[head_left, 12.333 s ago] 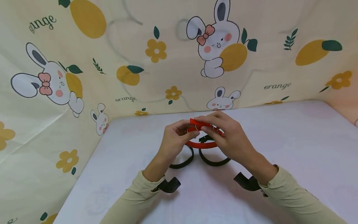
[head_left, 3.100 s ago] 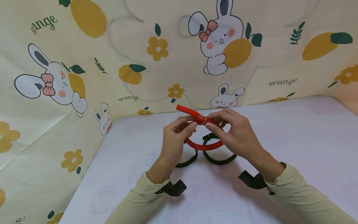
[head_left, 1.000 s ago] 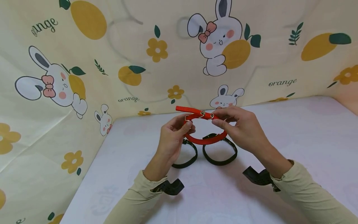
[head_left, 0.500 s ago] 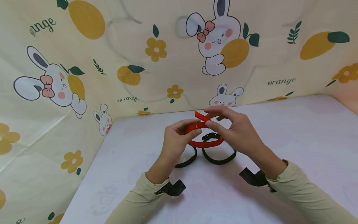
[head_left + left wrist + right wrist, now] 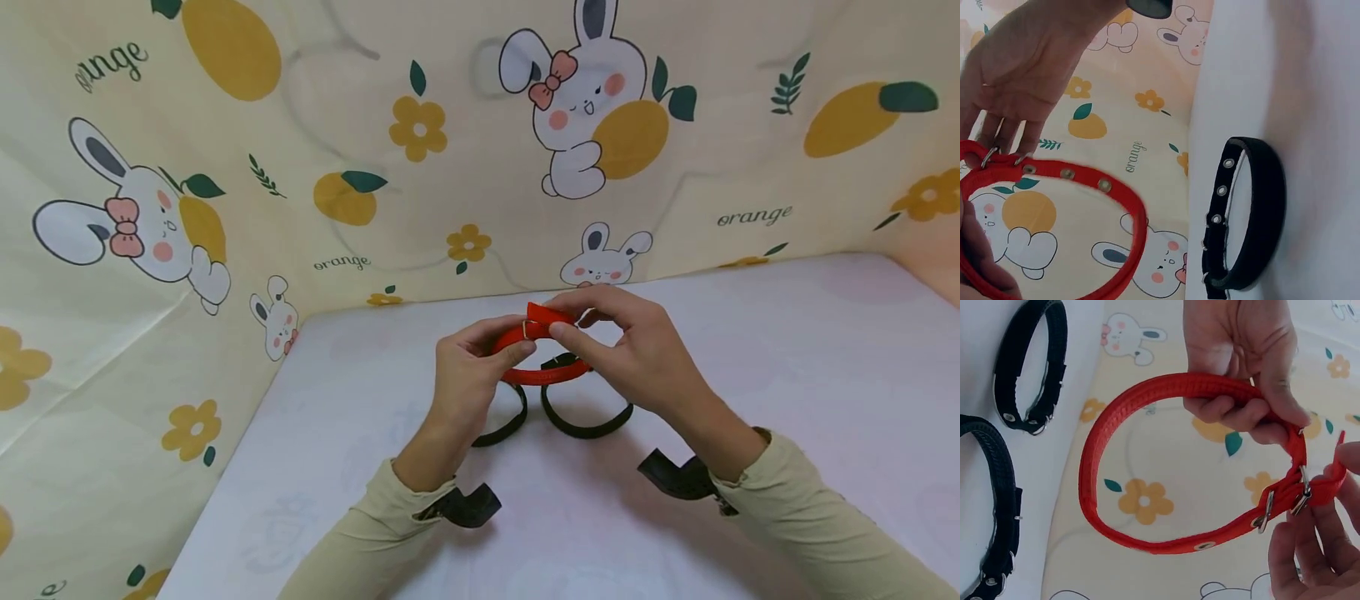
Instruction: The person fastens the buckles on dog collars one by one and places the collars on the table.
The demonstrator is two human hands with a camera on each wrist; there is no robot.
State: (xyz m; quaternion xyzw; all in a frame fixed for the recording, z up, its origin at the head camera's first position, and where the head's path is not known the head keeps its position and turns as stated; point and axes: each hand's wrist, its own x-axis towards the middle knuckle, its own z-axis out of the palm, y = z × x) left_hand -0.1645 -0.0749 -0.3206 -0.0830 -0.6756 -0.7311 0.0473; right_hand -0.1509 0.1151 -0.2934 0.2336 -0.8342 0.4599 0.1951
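Observation:
A red buckled pet collar (image 5: pixel 540 377), closed into a loop, is held up above the table between both hands. My left hand (image 5: pixel 467 375) grips the loop's left side, fingers and thumb around the band. My right hand (image 5: pixel 637 354) pinches the strap's free end (image 5: pixel 550 315), folded back beside the metal buckle (image 5: pixel 1304 487). The right wrist view shows the strap running through that buckle, with a D-ring (image 5: pixel 1265 512) and an eyelet (image 5: pixel 1204 546) close by. On the table beneath lie two black collars, one on the left (image 5: pixel 504 435) and one on the right (image 5: pixel 588 432).
A white-covered table (image 5: pixel 360 467) spreads under the hands. Behind it and to the left hangs a cream cloth (image 5: pixel 420 50) printed with rabbits and oranges. Each wrist carries a black camera mount (image 5: pixel 468 506).
A second ago the red tail pointed left, free of the fingers; now my right hand, moved left, pinches it folded back. My left hand has shifted slightly. The black collars stay put.

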